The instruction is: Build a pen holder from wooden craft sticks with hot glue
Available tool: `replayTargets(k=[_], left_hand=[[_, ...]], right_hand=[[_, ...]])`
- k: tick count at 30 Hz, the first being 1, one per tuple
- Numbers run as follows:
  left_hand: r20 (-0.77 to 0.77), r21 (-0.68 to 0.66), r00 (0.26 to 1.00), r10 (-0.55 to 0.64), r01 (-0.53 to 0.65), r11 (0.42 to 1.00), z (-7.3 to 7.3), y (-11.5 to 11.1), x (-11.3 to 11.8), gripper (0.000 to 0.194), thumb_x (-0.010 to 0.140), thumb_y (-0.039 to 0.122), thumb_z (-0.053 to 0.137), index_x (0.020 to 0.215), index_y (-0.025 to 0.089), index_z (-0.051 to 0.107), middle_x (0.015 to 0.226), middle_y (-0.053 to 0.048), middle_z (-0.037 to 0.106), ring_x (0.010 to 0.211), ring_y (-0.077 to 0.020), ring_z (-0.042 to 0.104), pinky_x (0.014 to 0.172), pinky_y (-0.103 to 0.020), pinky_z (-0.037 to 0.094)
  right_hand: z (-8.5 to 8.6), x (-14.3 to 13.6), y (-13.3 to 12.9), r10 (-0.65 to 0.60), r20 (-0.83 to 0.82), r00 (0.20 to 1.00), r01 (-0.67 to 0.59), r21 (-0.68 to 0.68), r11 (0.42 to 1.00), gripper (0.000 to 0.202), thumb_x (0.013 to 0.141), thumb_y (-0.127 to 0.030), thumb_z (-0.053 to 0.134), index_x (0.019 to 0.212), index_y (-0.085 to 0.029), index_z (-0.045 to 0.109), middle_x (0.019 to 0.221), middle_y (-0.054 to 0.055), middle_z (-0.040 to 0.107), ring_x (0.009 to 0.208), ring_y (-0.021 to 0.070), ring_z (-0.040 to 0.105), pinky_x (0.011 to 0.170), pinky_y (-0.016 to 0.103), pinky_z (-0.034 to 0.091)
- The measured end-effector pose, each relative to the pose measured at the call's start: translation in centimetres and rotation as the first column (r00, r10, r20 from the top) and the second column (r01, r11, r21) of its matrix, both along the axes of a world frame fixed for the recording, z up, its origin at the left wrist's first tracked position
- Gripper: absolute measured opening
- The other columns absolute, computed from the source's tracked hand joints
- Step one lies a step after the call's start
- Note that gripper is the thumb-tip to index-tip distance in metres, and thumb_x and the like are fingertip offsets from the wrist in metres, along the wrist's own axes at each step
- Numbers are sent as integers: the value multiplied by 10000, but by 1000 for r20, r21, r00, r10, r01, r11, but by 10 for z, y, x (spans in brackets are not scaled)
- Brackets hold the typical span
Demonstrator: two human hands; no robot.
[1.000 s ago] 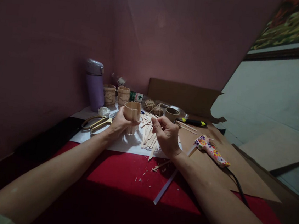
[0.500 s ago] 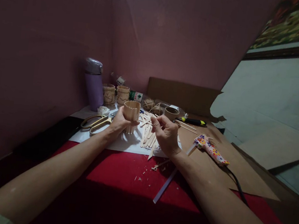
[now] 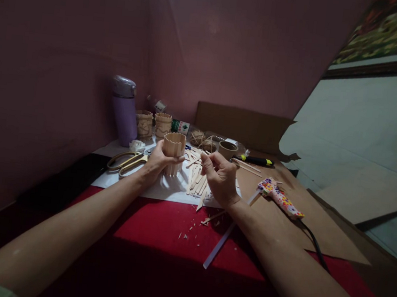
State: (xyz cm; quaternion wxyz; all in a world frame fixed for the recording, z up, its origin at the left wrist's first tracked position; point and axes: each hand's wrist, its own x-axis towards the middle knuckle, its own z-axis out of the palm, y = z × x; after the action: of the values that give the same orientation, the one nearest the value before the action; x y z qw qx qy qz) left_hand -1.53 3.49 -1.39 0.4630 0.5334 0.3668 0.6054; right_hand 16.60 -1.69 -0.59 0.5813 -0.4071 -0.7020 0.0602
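My left hand (image 3: pixel 157 161) is wrapped round a cup made of upright wooden craft sticks (image 3: pixel 174 147), its thumb across the near side. My right hand (image 3: pixel 221 177) is closed in a pinch, to the right of the cup and apart from it. Whatever its fingertips hold, if anything, is too small to make out. Between the hands a pile of loose craft sticks (image 3: pixel 198 181) lies on white paper (image 3: pixel 154 192). Gold-handled scissors (image 3: pixel 133 164) rest left of my left hand.
At the back stand a purple bottle (image 3: pixel 125 117) and two decorated stick cups (image 3: pixel 163 125). Twine (image 3: pixel 208 144), a cardboard tube (image 3: pixel 227 148) and a utility knife (image 3: pixel 257 161) lie beyond my right hand. A patterned glue gun (image 3: pixel 280 198) with a long glue stick (image 3: pixel 219 246) lies at right.
The cup in my left hand has turned or tilted very slightly, and the left thumb sits a little higher. My right hand keeps its pinch in place.
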Motion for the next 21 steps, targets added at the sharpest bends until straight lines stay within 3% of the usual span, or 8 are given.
replayTargets(k=[7, 11, 15, 21], left_hand=[[-17, -2, 1000, 16, -16, 1000, 0, 0, 0, 687, 416, 168, 823, 1027, 177, 507, 891, -21, 600, 784, -186, 553, 689, -310, 453], [15, 1, 995, -98, 98, 995, -3, 5, -6, 595, 470, 98, 662, 1041, 180, 517, 866, -21, 591, 766, -184, 548, 642, -297, 443], [22, 32, 982, -189, 188, 982, 2, 5, -10, 671, 475, 84, 603, 1130, 201, 515, 952, -36, 590, 825, -202, 562, 657, -301, 453], [-38, 52, 997, -73, 75, 996, 9, 0, -9, 860, 475, 130, 771, 1266, 262, 458, 1176, -60, 553, 1091, -268, 542, 877, -364, 452]], right_hand=[[0, 0, 1, 2, -3, 1000, -2, -4, 1000, 351, 918, -418, 545, 643, -201, 562, 523, -13, 562, 487, 107, 481, 497, 229, 350], [0, 0, 0, 5, -6, 1000, -5, -9, 1000, 352, 919, -422, 545, 644, -203, 563, 521, -15, 561, 486, 107, 483, 501, 230, 359], [1, 0, -1, 1, -7, 1000, -1, -5, 1000, 358, 920, -424, 545, 640, -201, 563, 521, -14, 562, 484, 107, 485, 504, 234, 362], [2, -1, 0, -18, 5, 1000, 18, -8, 1000, 367, 922, -431, 536, 630, -211, 542, 511, -19, 554, 475, 109, 482, 495, 240, 363]])
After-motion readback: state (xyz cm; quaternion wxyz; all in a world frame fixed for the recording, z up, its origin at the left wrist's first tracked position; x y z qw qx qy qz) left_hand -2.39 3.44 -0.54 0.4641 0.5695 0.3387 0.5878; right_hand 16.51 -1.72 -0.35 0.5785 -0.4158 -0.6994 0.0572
